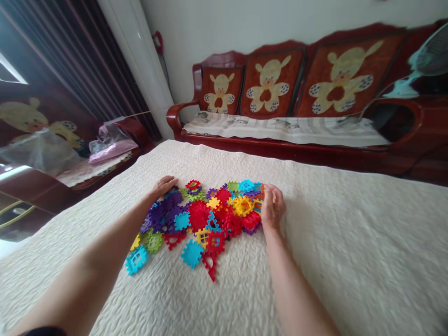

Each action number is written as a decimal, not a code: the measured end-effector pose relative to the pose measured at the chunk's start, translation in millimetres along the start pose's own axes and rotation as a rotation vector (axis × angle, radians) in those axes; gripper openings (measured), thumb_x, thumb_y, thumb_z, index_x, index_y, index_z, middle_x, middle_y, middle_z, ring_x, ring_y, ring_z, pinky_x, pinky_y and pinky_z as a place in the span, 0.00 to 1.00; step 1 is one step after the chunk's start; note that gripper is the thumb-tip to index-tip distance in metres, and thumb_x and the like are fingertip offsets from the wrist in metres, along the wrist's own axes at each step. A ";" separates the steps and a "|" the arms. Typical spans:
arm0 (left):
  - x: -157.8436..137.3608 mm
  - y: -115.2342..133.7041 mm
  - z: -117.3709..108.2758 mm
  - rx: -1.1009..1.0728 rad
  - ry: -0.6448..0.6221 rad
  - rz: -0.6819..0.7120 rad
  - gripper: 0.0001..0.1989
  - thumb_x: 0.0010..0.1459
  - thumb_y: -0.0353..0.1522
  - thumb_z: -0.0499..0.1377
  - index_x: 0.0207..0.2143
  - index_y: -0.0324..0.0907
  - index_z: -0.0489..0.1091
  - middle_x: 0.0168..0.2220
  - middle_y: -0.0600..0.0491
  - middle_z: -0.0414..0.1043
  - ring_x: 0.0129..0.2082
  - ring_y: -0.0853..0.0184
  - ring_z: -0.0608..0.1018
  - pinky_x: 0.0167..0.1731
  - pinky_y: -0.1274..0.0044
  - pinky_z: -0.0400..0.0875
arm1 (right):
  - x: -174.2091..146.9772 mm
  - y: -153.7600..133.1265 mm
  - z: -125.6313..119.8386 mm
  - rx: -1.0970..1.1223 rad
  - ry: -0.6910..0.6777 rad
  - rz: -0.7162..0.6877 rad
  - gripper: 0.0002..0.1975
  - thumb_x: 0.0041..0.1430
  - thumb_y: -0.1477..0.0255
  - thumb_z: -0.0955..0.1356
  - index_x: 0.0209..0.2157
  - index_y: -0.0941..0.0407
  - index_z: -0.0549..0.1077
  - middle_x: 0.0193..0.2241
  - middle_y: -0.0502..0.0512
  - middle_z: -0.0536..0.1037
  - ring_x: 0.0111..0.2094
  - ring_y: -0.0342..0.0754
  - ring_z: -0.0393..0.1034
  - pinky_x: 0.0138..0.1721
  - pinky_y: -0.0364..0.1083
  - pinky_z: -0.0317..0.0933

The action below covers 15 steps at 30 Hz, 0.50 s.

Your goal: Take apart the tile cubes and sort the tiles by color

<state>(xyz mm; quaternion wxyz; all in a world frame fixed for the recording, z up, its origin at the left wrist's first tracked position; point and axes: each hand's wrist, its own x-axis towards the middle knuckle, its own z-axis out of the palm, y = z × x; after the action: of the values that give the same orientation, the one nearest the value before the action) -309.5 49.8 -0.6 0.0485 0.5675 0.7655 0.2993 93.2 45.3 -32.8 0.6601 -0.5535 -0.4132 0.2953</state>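
A heap of colourful plastic interlocking blocks (199, 215) lies on the cream quilted cover (245, 284). My left hand (164, 185) rests at the heap's far left edge, fingers stretched out beside purple pieces (166, 210). At the right end, my right hand (273, 205) is cupped against the blocks, touching orange and blue ones; its fingers are partly hidden. Neither hand visibly grips a piece. Nearest me are a blue square block (192, 253), a red triangular block (210, 265) and a blue window-shaped block (136, 260).
Behind the covered surface stands a dark red wooden sofa (238, 141) with bear-patterned cushions (268, 81). A fan (416, 70) is at the far right. On the left are a seat with a clear plastic bag (42, 151), a pink package (112, 148) and a dark curtain (87, 56).
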 end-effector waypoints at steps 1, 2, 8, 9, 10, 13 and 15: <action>-2.8 1.6 3.1 -0.008 -0.070 -0.009 0.18 0.62 0.41 0.61 0.50 0.41 0.73 0.52 0.48 0.75 0.50 0.58 0.77 0.51 0.65 0.73 | 0.1 1.2 -0.2 -0.004 -0.011 -0.015 0.22 0.56 0.52 0.64 0.40 0.55 0.74 0.40 0.59 0.81 0.44 0.53 0.75 0.49 0.51 0.66; -5.4 4.1 5.1 -0.011 -0.132 -0.016 0.17 0.61 0.42 0.61 0.48 0.42 0.76 0.51 0.49 0.77 0.51 0.57 0.77 0.53 0.67 0.72 | 0.2 2.6 -0.3 -0.010 -0.021 -0.027 0.22 0.56 0.52 0.63 0.39 0.55 0.75 0.40 0.59 0.81 0.44 0.53 0.75 0.50 0.51 0.66; -24.8 32.5 7.2 -0.050 -0.314 -0.016 0.21 0.58 0.48 0.59 0.48 0.49 0.79 0.50 0.53 0.79 0.51 0.59 0.79 0.53 0.74 0.72 | 3.7 7.5 1.2 -0.071 -0.042 -0.008 0.25 0.57 0.50 0.60 0.38 0.56 0.76 0.40 0.61 0.82 0.45 0.54 0.75 0.52 0.52 0.65; -28.9 38.6 8.3 -0.058 -0.331 -0.009 0.22 0.58 0.49 0.58 0.48 0.50 0.79 0.50 0.54 0.80 0.51 0.59 0.79 0.53 0.74 0.72 | 4.5 6.3 -0.2 -0.106 -0.065 -0.009 0.25 0.56 0.50 0.60 0.38 0.56 0.76 0.42 0.61 0.82 0.46 0.55 0.75 0.53 0.52 0.65; -33.0 44.9 10.0 -0.066 -0.344 -0.001 0.22 0.58 0.49 0.58 0.49 0.50 0.78 0.50 0.54 0.80 0.51 0.60 0.79 0.52 0.74 0.72 | 5.1 4.4 -2.9 -0.147 -0.109 -0.012 0.25 0.55 0.51 0.61 0.39 0.56 0.76 0.43 0.61 0.82 0.47 0.55 0.74 0.54 0.53 0.64; -45.8 65.7 17.8 -0.091 -0.374 0.027 0.21 0.58 0.48 0.58 0.50 0.51 0.78 0.50 0.55 0.80 0.51 0.61 0.79 0.52 0.74 0.72 | 3.5 -4.9 -19.6 -0.281 -0.354 -0.026 0.23 0.54 0.52 0.62 0.39 0.54 0.77 0.44 0.60 0.82 0.49 0.56 0.74 0.55 0.54 0.63; -55.1 80.8 24.3 -0.108 -0.388 0.048 0.20 0.59 0.46 0.57 0.50 0.52 0.78 0.50 0.55 0.79 0.51 0.61 0.79 0.52 0.74 0.72 | -2.1 -11.9 -35.8 -0.357 -0.509 -0.051 0.23 0.54 0.53 0.63 0.40 0.54 0.77 0.45 0.60 0.81 0.49 0.56 0.74 0.55 0.54 0.64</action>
<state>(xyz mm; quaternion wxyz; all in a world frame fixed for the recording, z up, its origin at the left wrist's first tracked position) -212.3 24.4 6.5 0.2183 0.6292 0.7109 0.2261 122.6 23.6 -23.3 0.4350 -0.5583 -0.6243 0.3305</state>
